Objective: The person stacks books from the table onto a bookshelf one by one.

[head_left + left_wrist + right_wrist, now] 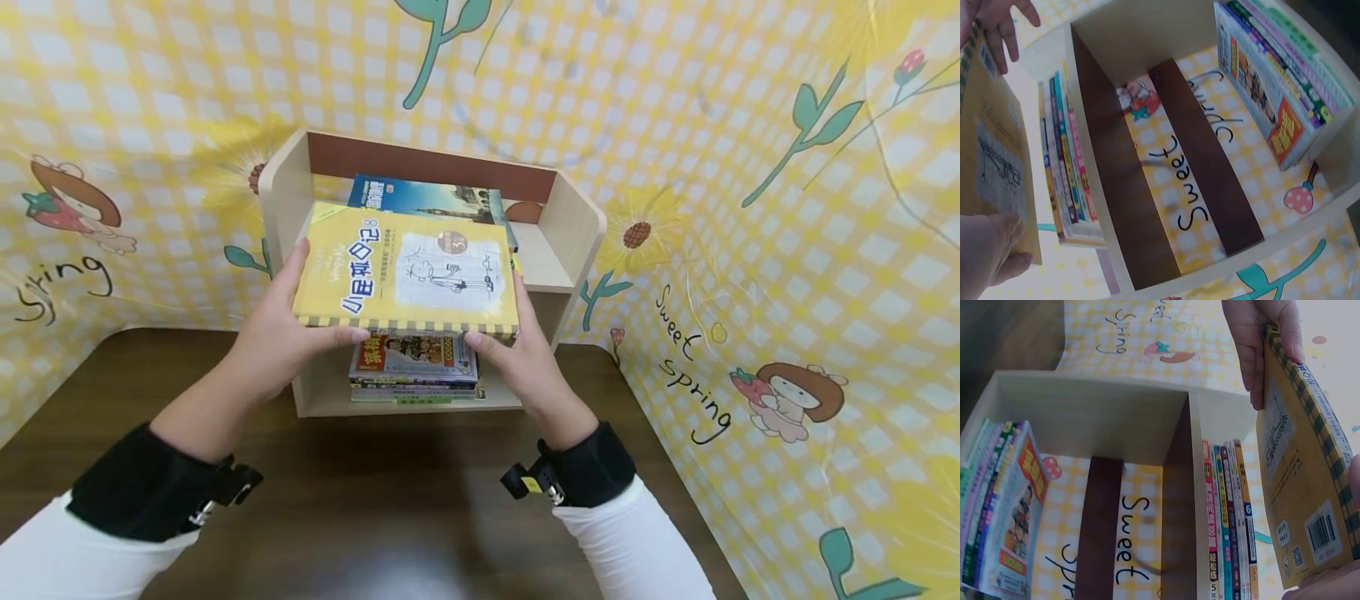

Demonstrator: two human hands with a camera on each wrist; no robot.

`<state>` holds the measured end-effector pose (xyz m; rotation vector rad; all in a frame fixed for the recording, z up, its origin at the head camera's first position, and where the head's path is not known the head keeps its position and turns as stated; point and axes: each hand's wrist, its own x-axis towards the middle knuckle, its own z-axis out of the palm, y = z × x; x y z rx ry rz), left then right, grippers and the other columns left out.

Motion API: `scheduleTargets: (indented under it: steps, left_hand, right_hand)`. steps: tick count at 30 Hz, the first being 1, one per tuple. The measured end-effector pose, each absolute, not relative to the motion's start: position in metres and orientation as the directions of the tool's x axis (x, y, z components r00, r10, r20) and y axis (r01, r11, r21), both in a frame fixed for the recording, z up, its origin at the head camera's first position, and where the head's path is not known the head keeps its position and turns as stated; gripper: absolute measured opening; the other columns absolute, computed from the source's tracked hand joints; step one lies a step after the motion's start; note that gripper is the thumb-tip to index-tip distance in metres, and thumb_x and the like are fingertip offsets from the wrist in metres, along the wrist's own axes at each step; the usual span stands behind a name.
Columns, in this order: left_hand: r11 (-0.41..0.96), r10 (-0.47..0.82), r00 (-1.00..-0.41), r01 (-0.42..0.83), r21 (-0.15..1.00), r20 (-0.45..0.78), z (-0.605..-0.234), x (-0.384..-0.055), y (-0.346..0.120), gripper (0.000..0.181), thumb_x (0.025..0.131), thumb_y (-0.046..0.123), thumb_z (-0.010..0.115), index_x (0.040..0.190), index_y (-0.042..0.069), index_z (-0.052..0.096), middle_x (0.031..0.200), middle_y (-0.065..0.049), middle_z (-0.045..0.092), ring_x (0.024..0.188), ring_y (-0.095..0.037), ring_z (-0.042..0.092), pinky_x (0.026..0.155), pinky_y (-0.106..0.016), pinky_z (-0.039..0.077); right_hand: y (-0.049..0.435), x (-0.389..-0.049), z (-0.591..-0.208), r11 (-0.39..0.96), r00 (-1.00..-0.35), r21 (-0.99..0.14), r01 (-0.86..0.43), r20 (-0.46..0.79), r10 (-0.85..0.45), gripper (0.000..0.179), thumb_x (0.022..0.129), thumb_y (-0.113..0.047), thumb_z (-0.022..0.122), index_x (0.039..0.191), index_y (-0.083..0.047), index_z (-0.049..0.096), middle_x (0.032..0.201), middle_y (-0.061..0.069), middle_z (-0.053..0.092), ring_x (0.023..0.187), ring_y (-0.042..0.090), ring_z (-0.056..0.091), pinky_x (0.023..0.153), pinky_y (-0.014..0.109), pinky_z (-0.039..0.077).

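Observation:
A yellow book (457, 312) with a cartoon drawing and checkered spine is held up in front of the shelf's upper level, cover tilted toward the head camera. My left hand (273, 325) grips its left end, the thumb along the spine edge. At the opposite end my right hand (528, 358) grips it likewise, fingers partly hidden beneath. Its back cover (1304, 469) with a barcode shows in the right wrist view. Behind it, a blue-covered book (431, 200) tops a stack on the upper level, whose spines (1229, 512) appear in the right wrist view.
The small wooden bookshelf (581, 225) stands on a dark brown table (375, 500) against a yellow checked cloth (675, 108). On its lower level lies another stack of books (416, 367), partly hidden by the yellow book. Shelf side walls rise left and right of the upper stack.

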<state>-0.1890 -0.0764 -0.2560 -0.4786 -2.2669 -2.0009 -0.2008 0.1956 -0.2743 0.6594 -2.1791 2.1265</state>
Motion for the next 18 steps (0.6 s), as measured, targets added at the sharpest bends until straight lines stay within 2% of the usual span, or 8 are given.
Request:
scheduleTargets:
  steps: [2, 5, 9, 12, 15, 17, 18]
  left_hand:
    - [0.054, 0.196, -0.943, 0.284, 0.957, 0.269, -0.252, -0.198, -0.077, 0.115, 0.082, 0.002, 0.075, 0.155, 0.024, -0.011, 0.145, -0.021, 0.038, 0.1, -0.003, 0.063, 0.083, -0.017, 0.051]
    - [0.065, 0.197, -0.944, 0.283, 0.957, 0.266, -0.249, -0.209, -0.077, 0.114, 0.082, 0.003, 0.075, 0.155, 0.023, -0.01, 0.143, -0.019, 0.041, 0.1, -0.003, 0.063, 0.083, -0.016, 0.051]
    - [0.187, 0.17, -0.962, 0.246, 0.951, 0.215, -0.245, -0.221, -0.076, 0.115, 0.082, 0.013, 0.077, 0.155, 0.023, -0.01, 0.14, -0.015, 0.045, 0.096, -0.003, 0.062, 0.081, -0.014, 0.05]
    - [0.294, 0.137, -0.976, 0.202, 0.934, 0.168, -0.243, -0.229, -0.074, 0.116, 0.082, 0.025, 0.079, 0.155, 0.022, -0.011, 0.139, -0.014, 0.045, 0.098, -0.009, 0.059, 0.085, -0.018, 0.046]
    - [0.331, 0.119, -0.981, 0.183, 0.926, 0.151, -0.241, -0.237, -0.071, 0.115, 0.081, 0.031, 0.079, 0.155, 0.022, -0.009, 0.14, -0.014, 0.044, 0.108, -0.019, 0.055, 0.095, -0.028, 0.041]
    - [0.351, 0.103, -0.983, 0.176, 0.92, 0.149, -0.239, -0.241, -0.07, 0.116, 0.081, 0.033, 0.079, 0.155, 0.021, -0.009, 0.144, -0.014, 0.041, 0.115, -0.024, 0.05, 0.101, -0.037, 0.036]
    - [0.35, 0.101, -0.983, 0.182, 0.919, 0.156, -0.239, -0.243, -0.068, 0.115, 0.081, 0.033, 0.079, 0.156, 0.021, -0.007, 0.143, -0.014, 0.043, 0.116, -0.024, 0.05, 0.1, -0.038, 0.038]
  right_hand:
    - [0.194, -0.208, -0.271, -0.052, -0.909, -0.951, -0.305, 0.307, -0.282, 0.093, 0.092, -0.001, 0.062, 0.156, -0.024, -0.001, 0.16, -0.009, 0.013, 0.143, 0.011, 0.021, 0.117, 0.038, 0.017]
    - [0.193, -0.217, -0.267, -0.052, -0.916, -0.956, -0.289, 0.292, -0.276, 0.093, 0.092, -0.002, 0.062, 0.156, -0.023, -0.002, 0.16, -0.009, 0.014, 0.141, 0.01, 0.027, 0.116, 0.035, 0.021]
    - [0.193, -0.226, -0.263, 0.018, -0.942, -0.968, -0.252, 0.241, -0.234, 0.092, 0.092, -0.007, 0.064, 0.157, -0.022, -0.001, 0.159, -0.005, 0.018, 0.134, 0.014, 0.04, 0.114, 0.034, 0.026]
    - [0.192, -0.232, -0.261, 0.095, -0.96, -0.968, -0.232, 0.213, -0.181, 0.088, 0.092, -0.012, 0.066, 0.157, -0.023, 0.007, 0.154, -0.002, 0.03, 0.129, 0.018, 0.045, 0.111, 0.036, 0.03]
    - [0.192, -0.239, -0.26, 0.212, -0.975, -0.954, -0.211, 0.191, -0.11, 0.085, 0.092, -0.022, 0.067, 0.156, -0.025, 0.012, 0.16, 0.002, 0.019, 0.143, 0.02, 0.024, 0.116, 0.04, 0.02]
    - [0.192, -0.244, -0.26, 0.303, -0.98, -0.932, -0.197, 0.187, -0.065, 0.085, 0.091, -0.029, 0.068, 0.156, -0.025, 0.013, 0.162, 0.002, 0.008, 0.148, 0.021, 0.008, 0.119, 0.045, 0.008]
    - [0.192, -0.247, -0.259, 0.349, -0.98, -0.916, -0.199, 0.195, -0.046, 0.085, 0.091, -0.033, 0.067, 0.156, -0.023, 0.013, 0.163, 0.003, 0.003, 0.149, 0.02, 0.0, 0.119, 0.046, 0.001]
